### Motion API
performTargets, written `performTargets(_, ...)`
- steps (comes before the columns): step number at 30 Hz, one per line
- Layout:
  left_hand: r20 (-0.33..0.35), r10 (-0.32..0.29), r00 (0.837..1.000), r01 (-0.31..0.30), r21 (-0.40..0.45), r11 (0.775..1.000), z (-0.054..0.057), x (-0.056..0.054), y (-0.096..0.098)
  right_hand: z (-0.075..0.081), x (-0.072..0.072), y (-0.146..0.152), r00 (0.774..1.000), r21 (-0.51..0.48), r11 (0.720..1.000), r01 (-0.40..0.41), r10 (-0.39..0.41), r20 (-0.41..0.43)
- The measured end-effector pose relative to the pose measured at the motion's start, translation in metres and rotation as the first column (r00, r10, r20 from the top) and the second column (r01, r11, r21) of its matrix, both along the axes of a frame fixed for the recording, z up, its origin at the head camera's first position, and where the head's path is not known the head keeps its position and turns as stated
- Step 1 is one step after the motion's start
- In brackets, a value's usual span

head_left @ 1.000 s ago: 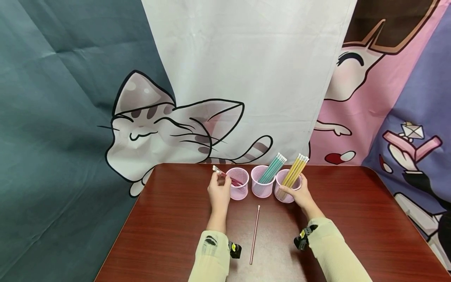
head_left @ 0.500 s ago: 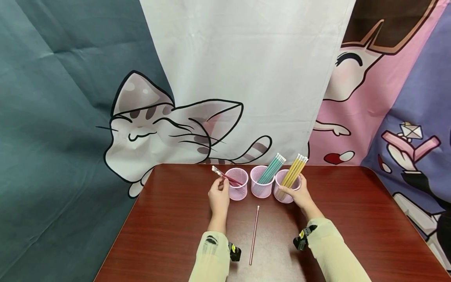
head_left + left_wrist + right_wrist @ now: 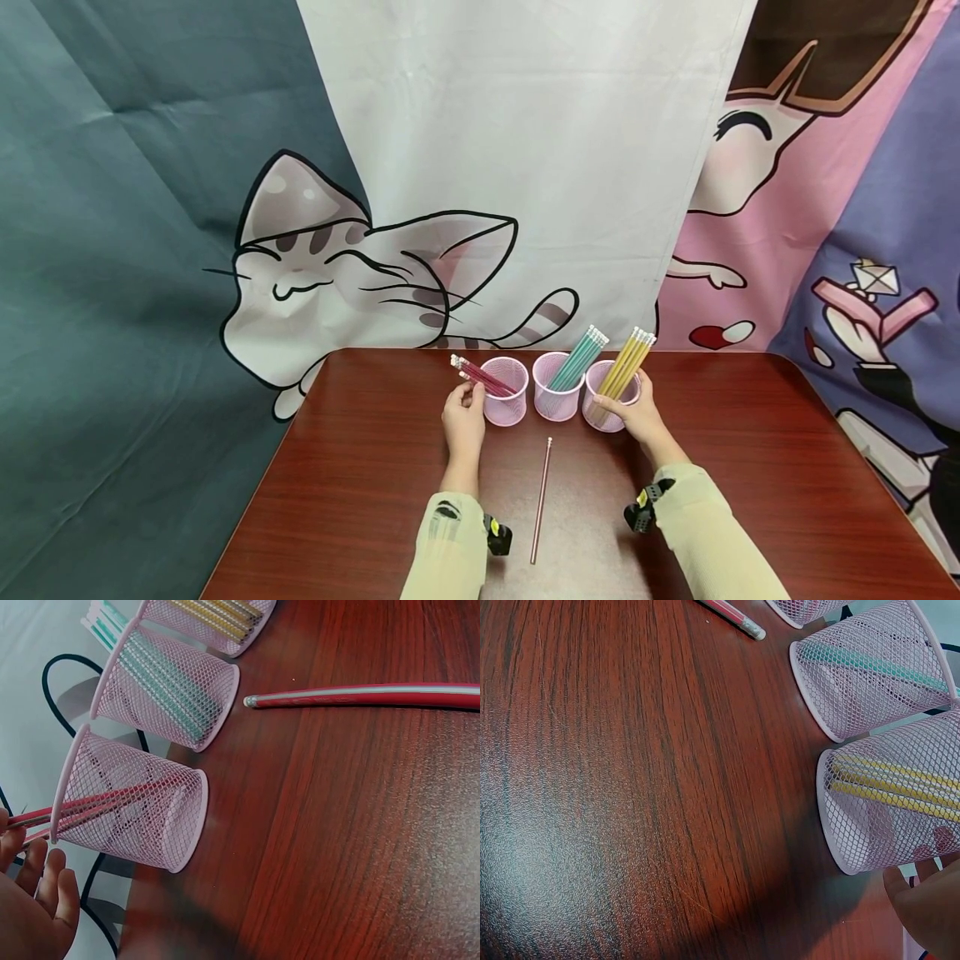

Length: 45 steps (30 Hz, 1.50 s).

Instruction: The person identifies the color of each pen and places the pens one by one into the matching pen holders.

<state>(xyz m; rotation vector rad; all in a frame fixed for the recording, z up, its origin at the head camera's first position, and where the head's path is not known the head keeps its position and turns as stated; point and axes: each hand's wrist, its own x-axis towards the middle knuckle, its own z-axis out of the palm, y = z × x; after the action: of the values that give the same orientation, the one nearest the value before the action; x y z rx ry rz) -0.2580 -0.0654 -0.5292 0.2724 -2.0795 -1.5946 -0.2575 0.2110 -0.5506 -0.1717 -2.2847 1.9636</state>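
Note:
My left hand (image 3: 463, 421) is at the left pink mesh pencil cup (image 3: 506, 408), with its fingertips pinching at red pencils (image 3: 487, 380) that lean out over the rim. Their white eraser ends point left and are fanned apart. In the left wrist view, the fingers (image 3: 31, 864) are at the frame's edge, partly cut off. My right hand (image 3: 637, 412) grips the right pink mesh cup (image 3: 592, 406), thumb in front and the other fingers round its far side. Yellow pencils (image 3: 628, 360) stand slanted in that cup.
Between them is a middle pink mesh cup (image 3: 555, 407) with teal pencils (image 3: 579, 364). One red pencil (image 3: 542, 500) lies lengthwise on the dark red wooden table (image 3: 360, 483) between the forearms. A printed cloth (image 3: 525, 167) hangs behind the table.
My left hand has moved slightly down, and the red pencils have spread apart and show more above its fingers. The right hand has stayed on its cup.

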Motion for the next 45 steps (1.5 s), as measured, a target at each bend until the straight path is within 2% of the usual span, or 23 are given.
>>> performTargets(9, 0.012, -0.004, 1.000, 0.005, -0.021, 1.000, -0.003, 0.003, -0.001, 0.001, 0.000, 0.001, 1.000, -0.026, 1.000, -0.005, 0.006, 0.013)
performTargets(11, 0.036, -0.014, 0.999, 0.014, -0.011, 1.000, -0.003, 0.004, 0.000, 0.001, 0.000, 0.001, 1.000, -0.031, 1.000, -0.005, 0.006, 0.018)
performTargets(13, 0.100, -0.027, 0.995, 0.029, -0.012, 1.000, -0.003, 0.005, 0.000, 0.002, 0.000, 0.000, 1.000, -0.031, 0.999, -0.005, 0.005, 0.015)
performTargets(15, 0.193, -0.074, 0.978, 0.080, -0.022, 0.997, -0.004, 0.006, 0.002, 0.002, 0.001, 0.000, 1.000, -0.025, 1.000, -0.002, 0.002, 0.013)
performTargets(17, 0.292, -0.156, 0.944, 0.179, -0.057, 0.982, -0.004, 0.008, 0.004, 0.002, 0.001, 0.000, 1.000, -0.021, 1.000, 0.001, -0.001, 0.010)
performTargets(18, 0.346, -0.208, 0.915, 0.253, -0.089, 0.963, -0.004, 0.010, 0.005, 0.002, 0.001, 0.000, 1.000, -0.018, 1.000, 0.001, -0.001, 0.010)
performTargets(19, 0.398, -0.266, 0.878, 0.335, -0.114, 0.935, -0.004, 0.011, 0.007, 0.003, 0.001, 0.000, 1.000, -0.017, 1.000, 0.001, -0.001, 0.012)
performTargets(20, 0.448, -0.320, 0.835, 0.419, -0.142, 0.897, -0.005, 0.013, 0.009, 0.003, 0.001, 0.000, 1.000, -0.017, 1.000, 0.001, -0.001, 0.014)
performTargets(21, 0.497, -0.355, 0.792, 0.494, -0.181, 0.850, -0.005, 0.015, 0.012, 0.003, 0.001, 0.000, 1.000, -0.020, 1.000, 0.000, 0.001, 0.016)
performTargets(23, 0.584, -0.381, 0.717, 0.613, -0.268, 0.743, -0.006, 0.022, 0.018, 0.006, 0.002, -0.001, 1.000, -0.032, 0.999, -0.003, 0.004, 0.024)
performTargets(24, 0.618, -0.375, 0.691, 0.656, -0.317, 0.685, -0.008, 0.026, 0.022, 0.007, 0.003, -0.001, 1.000, -0.037, 0.999, -0.004, 0.005, 0.028)
performTargets(25, 0.650, -0.351, 0.674, 0.681, -0.364, 0.635, -0.009, 0.030, 0.027, 0.011, 0.004, -0.002, 1.000, -0.043, 0.999, -0.004, 0.005, 0.031)
performTargets(26, 0.675, -0.318, 0.666, 0.697, -0.412, 0.587, -0.012, 0.033, 0.031, 0.013, 0.006, -0.003, 0.999, -0.045, 0.999, -0.004, 0.006, 0.036)
performTargets(27, 0.690, -0.281, 0.667, 0.703, -0.458, 0.544, -0.014, 0.037, 0.036, 0.014, 0.006, -0.003, 0.999, -0.043, 0.999, -0.006, 0.008, 0.038)
performTargets(29, 0.711, -0.219, 0.669, 0.708, -0.518, 0.480, -0.018, 0.041, 0.043, 0.013, 0.006, -0.003, 1.000, -0.034, 0.999, -0.007, 0.008, 0.027)
performTargets(30, 0.714, -0.192, 0.673, 0.705, -0.542, 0.458, -0.020, 0.042, 0.046, 0.011, 0.006, -0.002, 1.000, -0.024, 1.000, -0.009, 0.009, 0.016)
performTargets(32, 0.722, -0.146, 0.677, 0.700, -0.568, 0.433, -0.023, 0.043, 0.050, 0.005, 0.004, 0.000, 1.000, -0.001, 1.000, -0.015, 0.015, -0.017)
performTargets(34, 0.721, -0.120, 0.683, 0.691, -0.584, 0.425, -0.024, 0.042, 0.052, 0.000, 0.004, 0.001, 0.998, 0.012, 1.000, -0.010, 0.010, -0.062)
performTargets(37, 0.721, -0.100, 0.685, 0.685, -0.592, 0.424, -0.026, 0.041, 0.054, -0.001, 0.005, 0.000, 0.996, 0.025, 1.000, -0.011, 0.013, -0.083)
performTargets(45, 0.724, -0.090, 0.684, 0.685, -0.595, 0.420, -0.026, 0.042, 0.054, 0.000, 0.001, -0.001, 1.000, -0.004, 1.000, 0.008, -0.008, 0.001)
